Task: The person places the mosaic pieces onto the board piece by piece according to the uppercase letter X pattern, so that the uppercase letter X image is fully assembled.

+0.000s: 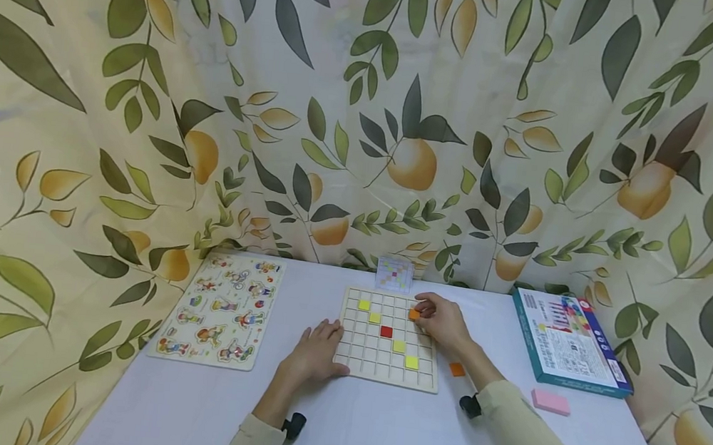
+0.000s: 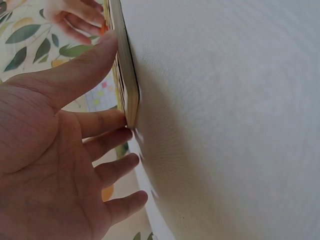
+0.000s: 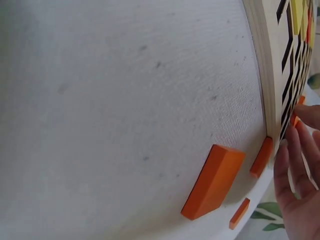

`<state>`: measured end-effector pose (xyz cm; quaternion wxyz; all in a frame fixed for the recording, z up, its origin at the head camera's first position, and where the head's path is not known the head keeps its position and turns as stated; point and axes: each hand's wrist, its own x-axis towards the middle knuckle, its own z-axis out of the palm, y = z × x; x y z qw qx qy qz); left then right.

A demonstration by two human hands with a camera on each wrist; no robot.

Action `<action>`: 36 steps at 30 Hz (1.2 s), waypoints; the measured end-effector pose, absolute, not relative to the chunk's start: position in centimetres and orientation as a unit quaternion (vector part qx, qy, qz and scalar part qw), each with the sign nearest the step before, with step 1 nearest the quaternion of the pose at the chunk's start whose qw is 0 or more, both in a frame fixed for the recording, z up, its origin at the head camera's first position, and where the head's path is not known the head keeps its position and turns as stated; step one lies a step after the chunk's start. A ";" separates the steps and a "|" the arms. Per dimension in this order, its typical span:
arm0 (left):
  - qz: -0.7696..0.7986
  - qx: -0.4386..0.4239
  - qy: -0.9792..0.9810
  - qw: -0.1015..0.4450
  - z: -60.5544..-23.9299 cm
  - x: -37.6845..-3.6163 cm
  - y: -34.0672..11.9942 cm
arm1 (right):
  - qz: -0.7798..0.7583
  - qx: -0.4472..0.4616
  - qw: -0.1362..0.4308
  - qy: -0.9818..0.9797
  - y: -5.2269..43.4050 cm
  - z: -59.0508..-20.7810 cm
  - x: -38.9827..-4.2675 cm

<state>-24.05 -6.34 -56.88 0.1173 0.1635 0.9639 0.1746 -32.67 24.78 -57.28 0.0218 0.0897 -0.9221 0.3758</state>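
Head view: right hand (image 1: 443, 322) pinching small orange square tile (image 1: 414, 315) above square wooden grid board (image 1: 388, 339); left hand (image 1: 317, 350), fingers relaxed, touching board's edge.

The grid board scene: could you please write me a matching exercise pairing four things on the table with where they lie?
Things:
1. orange tile
2. game box
3. pink block
4. figure puzzle

Places:
A. far left of the table
B. in the right hand's grip, over the grid board
C. near the right table edge, in front of the box
D. right of the board, towards the curtain

Pairs: 1-B, 2-D, 3-C, 4-A
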 end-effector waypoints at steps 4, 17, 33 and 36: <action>0.176 0.164 0.964 0.117 -56.9 -24.1 -6.2 | 0.359 0.084 0.025 -0.929 24.8 -57.4 -33.1; 0.181 0.162 0.962 0.121 -56.6 -23.9 -6.1 | 0.370 0.069 0.013 -0.926 24.8 -57.6 -32.9; 0.187 0.165 0.961 0.119 -56.3 -23.6 -6.2 | 0.351 0.080 0.008 -0.933 25.0 -56.7 -31.9; 0.186 0.165 0.961 0.119 -56.4 -23.6 -6.3 | 0.344 0.084 0.011 -0.935 25.1 -56.3 -31.5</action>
